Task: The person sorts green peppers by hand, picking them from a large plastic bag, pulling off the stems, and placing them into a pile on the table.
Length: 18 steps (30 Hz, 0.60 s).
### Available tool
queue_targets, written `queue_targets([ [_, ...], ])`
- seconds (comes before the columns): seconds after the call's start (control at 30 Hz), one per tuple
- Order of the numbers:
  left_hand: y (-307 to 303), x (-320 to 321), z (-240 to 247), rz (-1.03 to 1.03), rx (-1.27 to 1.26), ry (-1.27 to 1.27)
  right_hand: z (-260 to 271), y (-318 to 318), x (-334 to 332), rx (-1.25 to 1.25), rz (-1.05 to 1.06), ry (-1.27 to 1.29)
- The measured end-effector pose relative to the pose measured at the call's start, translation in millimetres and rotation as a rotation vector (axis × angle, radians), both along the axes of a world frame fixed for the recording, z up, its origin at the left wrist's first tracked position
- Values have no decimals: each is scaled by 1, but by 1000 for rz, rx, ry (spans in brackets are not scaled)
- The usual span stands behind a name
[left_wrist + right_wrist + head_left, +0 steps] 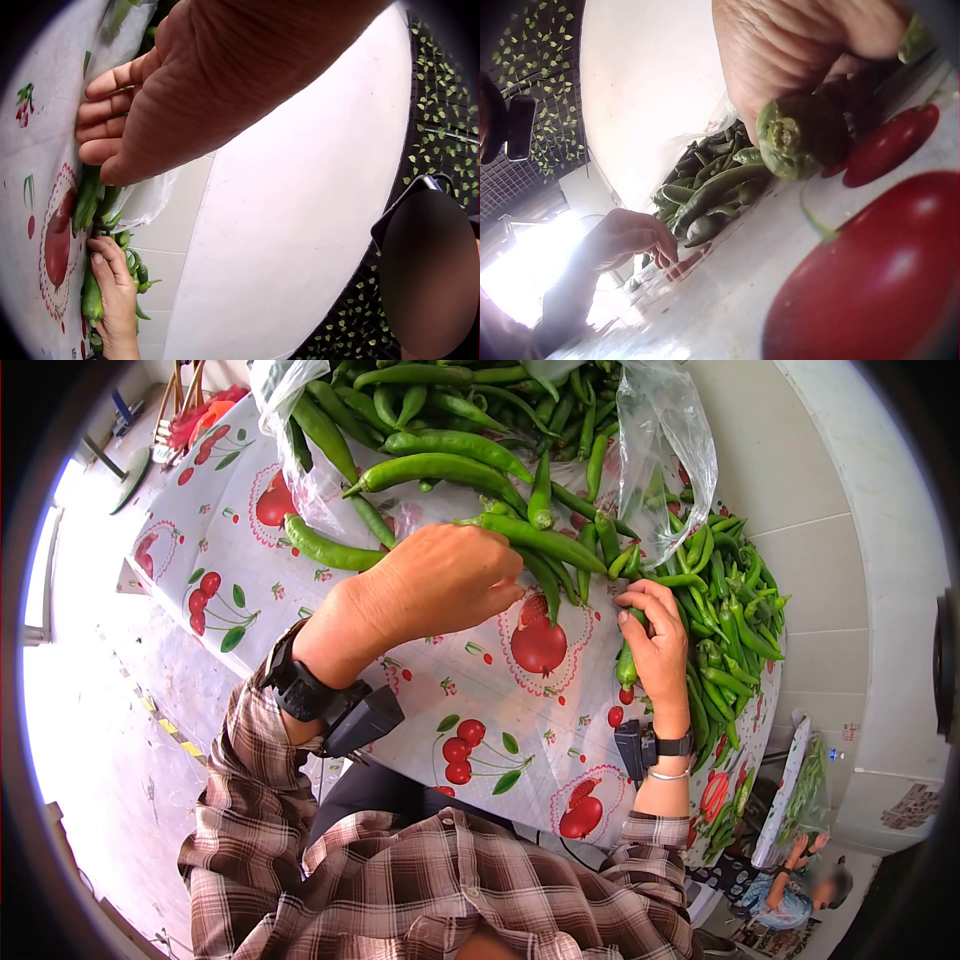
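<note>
Long green peppers [440,470] spill from a clear plastic bag [685,430] at the far side of the table. My left hand [430,580] hovers at their near edge, its loosely bent fingers holding nothing visible; the right wrist view shows this left hand [630,240] hanging beside the peppers. My right hand [655,650] curls round a green pepper [627,668] lying on the patterned cloth, left of a second pepper pile [735,630]. Seen close in the right wrist view, the stem end of the gripped pepper [802,139] points at the camera.
A cherry-patterned cloth [400,710] covers the table, whose near edge runs before my body. Red-handled scissors [714,796] lie at the right beside more peppers. Another person [785,900] is at the lower right, near a tray [785,800] of green peppers. A wall stands at the right.
</note>
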<state>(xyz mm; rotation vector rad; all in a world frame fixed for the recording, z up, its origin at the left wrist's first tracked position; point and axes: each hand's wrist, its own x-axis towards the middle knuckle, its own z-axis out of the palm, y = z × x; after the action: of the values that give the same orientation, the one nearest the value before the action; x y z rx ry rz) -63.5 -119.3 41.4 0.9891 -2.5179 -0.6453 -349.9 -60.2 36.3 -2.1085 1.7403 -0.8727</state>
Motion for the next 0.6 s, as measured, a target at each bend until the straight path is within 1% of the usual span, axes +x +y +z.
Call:
queue_targets([
  [0.17,-1,0,-1,-13,-25,11,-2,-1,-1,-21,17,8],
  [0.6,1,1,-1,-16,-42,30,0,0,0,17,-6,-2],
])
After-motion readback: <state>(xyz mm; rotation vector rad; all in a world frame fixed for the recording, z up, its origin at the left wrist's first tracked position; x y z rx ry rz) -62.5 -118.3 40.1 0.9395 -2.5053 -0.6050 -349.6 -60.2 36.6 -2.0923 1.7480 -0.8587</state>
